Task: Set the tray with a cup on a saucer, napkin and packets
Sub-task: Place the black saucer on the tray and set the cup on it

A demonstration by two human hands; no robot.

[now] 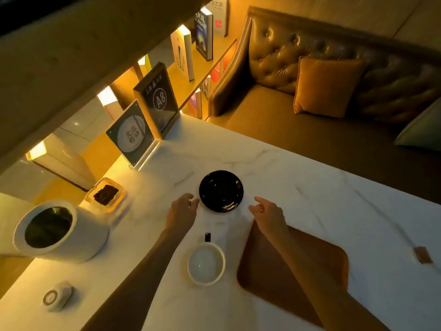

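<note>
A black saucer (221,191) lies on the white marble table (310,187). My left hand (182,210) is just left of its near rim, fingers apart, holding nothing. My right hand (267,215) hovers to the saucer's right, also open and empty. A white cup (205,263) stands upright between my forearms, with a small dark handle (207,237) at its far side. The brown tray (298,271) lies bare to the right, partly under my right forearm. A small brown packet (422,254) rests near the table's right edge.
A white cylindrical container (57,230) stands at the left, a glass dish of dark bits (106,195) behind it, and a small round white device (57,298) near the front. Two standing signs (157,101) line the far left edge. A tufted sofa (310,75) sits beyond the table.
</note>
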